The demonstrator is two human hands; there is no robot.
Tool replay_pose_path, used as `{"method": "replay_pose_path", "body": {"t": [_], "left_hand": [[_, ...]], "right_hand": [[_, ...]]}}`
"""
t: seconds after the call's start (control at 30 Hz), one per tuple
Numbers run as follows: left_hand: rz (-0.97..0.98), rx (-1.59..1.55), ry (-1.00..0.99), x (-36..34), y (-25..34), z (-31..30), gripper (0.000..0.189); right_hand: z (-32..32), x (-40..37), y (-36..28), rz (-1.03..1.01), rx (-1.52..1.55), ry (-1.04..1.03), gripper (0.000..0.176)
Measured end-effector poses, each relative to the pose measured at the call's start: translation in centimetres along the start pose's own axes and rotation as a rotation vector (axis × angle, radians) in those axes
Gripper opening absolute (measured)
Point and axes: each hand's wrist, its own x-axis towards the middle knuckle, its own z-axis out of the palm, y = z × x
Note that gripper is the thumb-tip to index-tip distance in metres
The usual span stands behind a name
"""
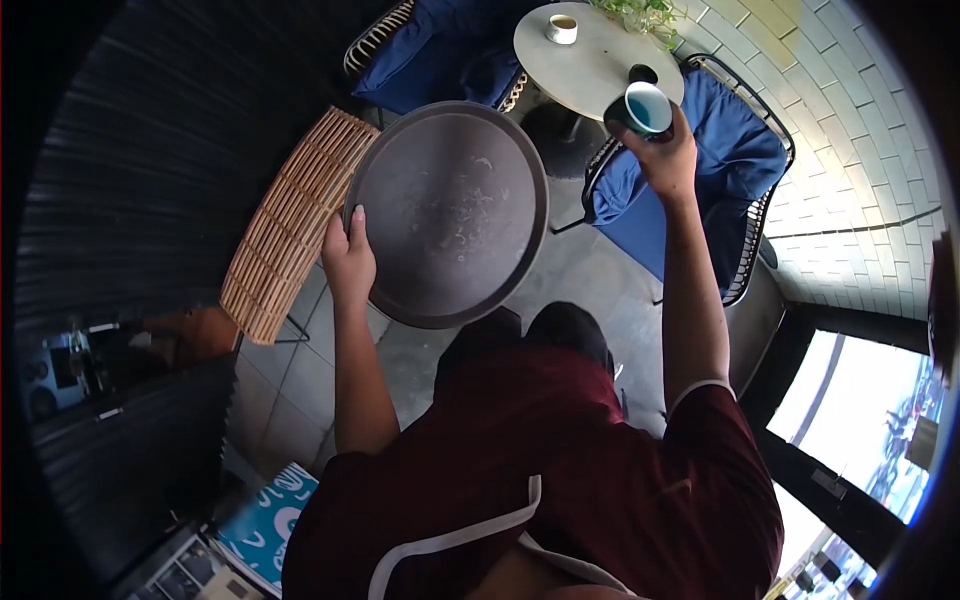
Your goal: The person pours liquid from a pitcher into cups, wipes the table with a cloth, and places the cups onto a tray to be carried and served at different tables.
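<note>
My left hand [349, 255] grips the left rim of a large round dark tray [450, 215], thumb on top. Only pale scuffs or wet marks show on the tray. In my right hand [663, 150] is a dark green cup [648, 108] with a pale blue inside, tilted toward me, near the edge of a round light table [590, 65]. Just behind the cup, a small dark round object [642, 74] lies on the table. A white cup [562, 30] with something brownish inside stands at the table's far left.
A green plant [640, 14] is at the table's back. Blue-cushioned chairs [735, 140] [435, 55] flank the table. A woven wicker seat [298, 225] is at the left, beside the tray. A white brick wall [850, 150] rises at the right.
</note>
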Motion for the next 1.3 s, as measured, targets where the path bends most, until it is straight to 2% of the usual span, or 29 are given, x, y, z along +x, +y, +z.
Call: {"method": "replay_pose_path", "body": {"t": [0.03,0.13,0.17,0.27,0.5,0.73,0.9,1.0,1.2,1.3], "left_hand": [[-0.03,0.014,-0.108,1.3,0.4,-0.5,0.033],[0.025,-0.065,-0.198,5.0,0.8,-0.1,0.033],[0.1,-0.059,-0.171,6.1,1.2,0.4,0.032],[0.088,-0.086,-0.228,9.0,0.8,2.2,0.03],[0.148,-0.035,-0.286,14.5,2.5,5.7,0.025],[-0.015,-0.085,-0.285,17.9,3.8,8.4,0.024],[0.0,-0.063,-0.311,20.0,4.2,10.6,0.022],[0.007,-0.001,-0.375,21.5,4.5,11.4,0.021],[0.046,-0.085,-0.448,23.3,4.8,13.1,0.018],[0.087,-0.012,-0.464,23.8,5.3,13.2,0.018]], "right_hand": [[0.6,1.2,0.9,0.006,-0.051,0.04,0.061],[2.7,4.7,4.4,0.067,-0.036,0.07,0.061],[3.2,5.7,4.6,0.103,-0.085,0.076,0.059],[5.1,8.7,6.7,0.104,-0.185,0.062,0.059],[11.8,15.6,16.4,0.159,-0.241,0.006,0.069],[18.0,19.4,24.7,0.278,-0.17,-0.041,0.071],[19.5,20.6,27.1,0.399,-0.164,-0.05,0.072],[19.9,20.9,28.1,0.396,-0.202,-0.076,0.076],[20.0,20.8,29.5,0.431,-0.216,-0.136,0.071],[20.0,20.7,30.2,0.429,-0.203,-0.154,0.073]]}}
